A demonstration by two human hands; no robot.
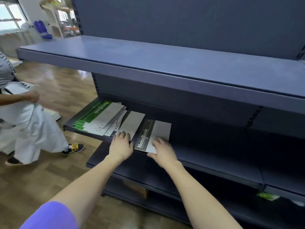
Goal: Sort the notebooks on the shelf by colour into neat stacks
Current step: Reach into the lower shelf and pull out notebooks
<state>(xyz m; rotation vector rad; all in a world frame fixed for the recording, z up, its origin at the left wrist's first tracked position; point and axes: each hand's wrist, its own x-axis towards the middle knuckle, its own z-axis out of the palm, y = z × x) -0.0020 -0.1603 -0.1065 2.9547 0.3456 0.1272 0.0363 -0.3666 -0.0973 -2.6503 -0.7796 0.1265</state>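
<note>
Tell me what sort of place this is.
Probably a shop, perhaps a stationery aisle. The tall dark-blue metal shelving unit has slotted uprights like retail gondola shelving, identical green-and-white notebooks lie piled like stock beside a grey-and-white notebook, and white display racks stand across the wood-look floor.

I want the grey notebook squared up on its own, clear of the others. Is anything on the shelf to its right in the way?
Nothing visible: right of the grey notebook, the shelf shows bare. The right hand rests on it; the left hand is on the overlapping pile beside.
</note>
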